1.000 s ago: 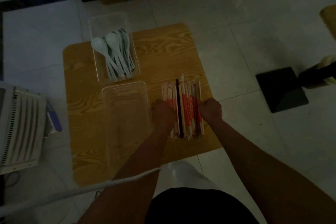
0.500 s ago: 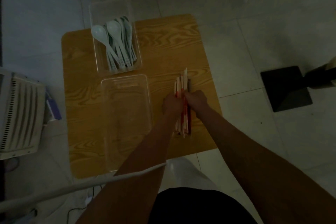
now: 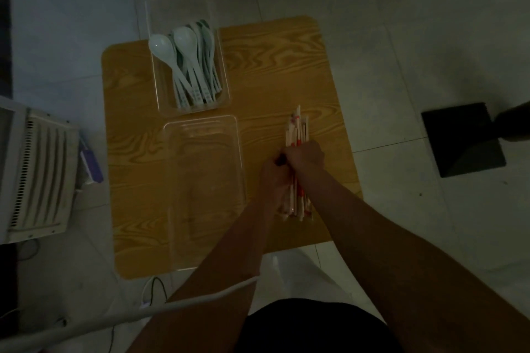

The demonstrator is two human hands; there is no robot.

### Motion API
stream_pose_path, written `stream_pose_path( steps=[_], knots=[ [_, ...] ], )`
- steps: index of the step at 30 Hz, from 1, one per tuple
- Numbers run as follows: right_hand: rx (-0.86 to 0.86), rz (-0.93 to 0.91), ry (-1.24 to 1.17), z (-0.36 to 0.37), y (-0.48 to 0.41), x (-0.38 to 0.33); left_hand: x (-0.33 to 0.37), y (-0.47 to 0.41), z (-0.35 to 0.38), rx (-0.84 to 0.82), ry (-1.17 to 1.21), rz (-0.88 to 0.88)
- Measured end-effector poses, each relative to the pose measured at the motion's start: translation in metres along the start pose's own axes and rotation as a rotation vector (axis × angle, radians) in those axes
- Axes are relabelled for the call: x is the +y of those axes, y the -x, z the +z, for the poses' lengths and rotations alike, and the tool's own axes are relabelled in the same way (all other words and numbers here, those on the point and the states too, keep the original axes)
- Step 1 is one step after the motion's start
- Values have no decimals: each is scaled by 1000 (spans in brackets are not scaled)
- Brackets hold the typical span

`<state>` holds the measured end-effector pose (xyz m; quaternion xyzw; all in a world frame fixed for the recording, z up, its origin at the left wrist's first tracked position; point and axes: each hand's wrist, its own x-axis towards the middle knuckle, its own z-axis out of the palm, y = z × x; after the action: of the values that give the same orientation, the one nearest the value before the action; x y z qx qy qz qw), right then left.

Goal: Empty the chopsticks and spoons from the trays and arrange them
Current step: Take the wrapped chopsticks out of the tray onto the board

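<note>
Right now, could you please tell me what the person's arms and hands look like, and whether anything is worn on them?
Both forearms are bare up to the frame's edge: no sleeves, gloves, watch or bands show on them. The left hand and the right hand are bare too; the dim light hides any rings. A thin white cable crosses in front of the left forearm, and dark clothing shows at the bottom.

There is one wooden table (image 3: 272, 71) with two clear trays: the far tray (image 3: 183, 6) and the near tray (image 3: 200, 123). Two hands, the left hand (image 3: 272, 178) and the right hand (image 3: 305, 155). One bundle of chopsticks (image 3: 296, 129) and one pile of spoons (image 3: 189, 66); single pieces are too many and too dim to count.
</note>
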<state>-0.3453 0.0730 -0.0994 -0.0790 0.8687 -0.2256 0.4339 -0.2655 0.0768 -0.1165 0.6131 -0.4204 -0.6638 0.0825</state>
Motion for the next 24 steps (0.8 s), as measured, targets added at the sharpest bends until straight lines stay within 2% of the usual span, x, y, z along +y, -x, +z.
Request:
stream_pose_path(
  steps=[8,12,15,19,24],
  knots=[
    [114,-48,46,4,2,0,0,9,-1,-70,254,-57],
    [47,-45,69,2,-5,4,-3,15,-3,-114,294,-28],
    [0,-18,51,6,-10,2,-2,18,-4,-158,414,-16],
    [49,-23,95,15,-10,1,2,21,-1,-94,503,-63],
    [89,-163,98,12,-4,1,3,25,2,-79,618,-106]
  ],
)
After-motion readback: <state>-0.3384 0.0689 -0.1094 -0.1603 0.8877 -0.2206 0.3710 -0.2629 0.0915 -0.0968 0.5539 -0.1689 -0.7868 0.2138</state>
